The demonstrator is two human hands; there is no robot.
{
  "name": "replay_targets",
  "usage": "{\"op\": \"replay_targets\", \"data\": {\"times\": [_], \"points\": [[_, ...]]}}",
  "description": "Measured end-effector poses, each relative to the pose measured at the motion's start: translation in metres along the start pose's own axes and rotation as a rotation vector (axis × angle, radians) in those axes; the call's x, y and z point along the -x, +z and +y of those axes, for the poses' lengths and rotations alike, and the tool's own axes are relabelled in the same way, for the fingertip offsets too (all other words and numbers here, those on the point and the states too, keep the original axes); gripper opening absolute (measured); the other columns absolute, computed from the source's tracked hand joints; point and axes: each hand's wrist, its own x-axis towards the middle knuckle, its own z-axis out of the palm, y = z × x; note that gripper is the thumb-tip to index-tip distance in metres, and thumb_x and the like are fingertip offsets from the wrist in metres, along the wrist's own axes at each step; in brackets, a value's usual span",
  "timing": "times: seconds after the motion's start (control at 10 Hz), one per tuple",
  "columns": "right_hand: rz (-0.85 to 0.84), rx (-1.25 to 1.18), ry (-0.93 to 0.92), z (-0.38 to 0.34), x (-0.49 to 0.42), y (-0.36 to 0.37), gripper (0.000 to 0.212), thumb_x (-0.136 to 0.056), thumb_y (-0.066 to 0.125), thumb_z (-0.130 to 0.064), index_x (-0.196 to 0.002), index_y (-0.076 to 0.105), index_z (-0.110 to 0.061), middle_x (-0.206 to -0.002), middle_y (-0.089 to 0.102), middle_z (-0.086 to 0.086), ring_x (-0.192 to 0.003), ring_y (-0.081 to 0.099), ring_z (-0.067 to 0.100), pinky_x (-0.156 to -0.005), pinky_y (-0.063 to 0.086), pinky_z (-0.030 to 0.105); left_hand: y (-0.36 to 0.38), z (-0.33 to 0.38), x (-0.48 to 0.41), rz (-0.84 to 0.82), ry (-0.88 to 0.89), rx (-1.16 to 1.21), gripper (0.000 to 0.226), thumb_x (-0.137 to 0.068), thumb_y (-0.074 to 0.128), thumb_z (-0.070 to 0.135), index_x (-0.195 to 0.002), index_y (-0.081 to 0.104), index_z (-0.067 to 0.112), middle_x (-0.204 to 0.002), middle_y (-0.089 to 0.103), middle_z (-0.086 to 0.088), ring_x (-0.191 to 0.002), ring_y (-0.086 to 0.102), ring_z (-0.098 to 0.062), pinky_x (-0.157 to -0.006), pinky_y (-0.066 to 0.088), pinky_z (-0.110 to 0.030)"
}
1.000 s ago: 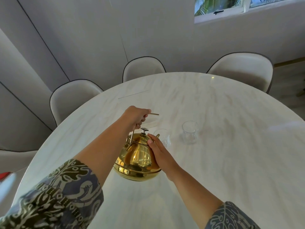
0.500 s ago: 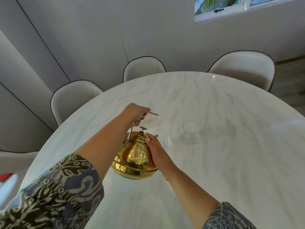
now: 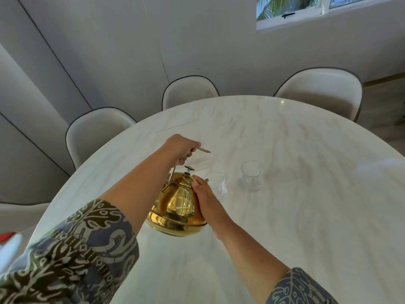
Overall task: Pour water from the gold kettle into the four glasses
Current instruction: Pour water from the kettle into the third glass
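Observation:
The gold kettle (image 3: 177, 207) hangs tilted above the white marble table (image 3: 285, 216), its spout hidden behind my right hand. My left hand (image 3: 182, 150) is closed around the kettle's top handle. My right hand (image 3: 205, 196) lies flat against the kettle's right side, fingers together. Just beyond the kettle stands a clear glass (image 3: 215, 186), partly hidden by my right hand. A second clear glass (image 3: 252, 175) stands to its right, apart from it. Whether water is flowing cannot be seen. Only two glasses are in view.
Three cream chairs (image 3: 190, 91) stand along the table's far edge, with a fourth at the left edge. A grey wall and a window are behind them. A red and white blurred thing (image 3: 8, 240) is at the far left.
The kettle has shifted slightly left and tipped further forward toward the nearer glass. Both hands kept their hold and moved with it. The glasses have not moved.

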Motion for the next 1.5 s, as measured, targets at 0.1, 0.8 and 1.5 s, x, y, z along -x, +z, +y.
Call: {"op": "replay_targets", "data": {"times": [0.1, 0.8, 1.5], "points": [[-0.002, -0.002, -0.004, 0.000, 0.000, 0.002, 0.055, -0.092, 0.031, -0.061, -0.142, 0.034, -0.040, -0.141, 0.047, -0.004, -0.127, 0.048, 0.017, -0.107, 0.044, 0.038, -0.001, 0.001, 0.000, 0.005, 0.002, -0.020, 0.031, -0.094, 0.057, 0.023, -0.066, 0.050, 0.010, -0.061, 0.039, -0.002, -0.049, 0.026, -0.011, -0.049, 0.023, -0.019], [0.003, -0.003, 0.008, 0.000, -0.005, 0.006, 0.060, -0.089, 0.027, -0.067, -0.143, 0.031, -0.042, -0.144, 0.044, -0.005, -0.129, 0.046, 0.018, -0.106, 0.044, 0.037, -0.002, 0.006, -0.002, 0.002, -0.007, -0.087, 0.034, -0.094, 0.057, 0.022, -0.063, 0.046, 0.011, -0.061, 0.037, -0.002, -0.050, 0.025, -0.012, -0.050, 0.022, -0.019], [0.018, -0.051, 0.011, -0.001, -0.008, 0.007, 0.056, -0.092, 0.027, -0.063, -0.144, 0.029, -0.042, -0.144, 0.044, -0.005, -0.130, 0.045, 0.019, -0.107, 0.043, 0.038, 0.001, 0.015, -0.003, -0.005, 0.002, -0.147, 0.035, -0.094, 0.057, 0.022, -0.063, 0.046, 0.010, -0.060, 0.037, -0.002, -0.050, 0.025, -0.012, -0.048, 0.022, -0.018]]}}
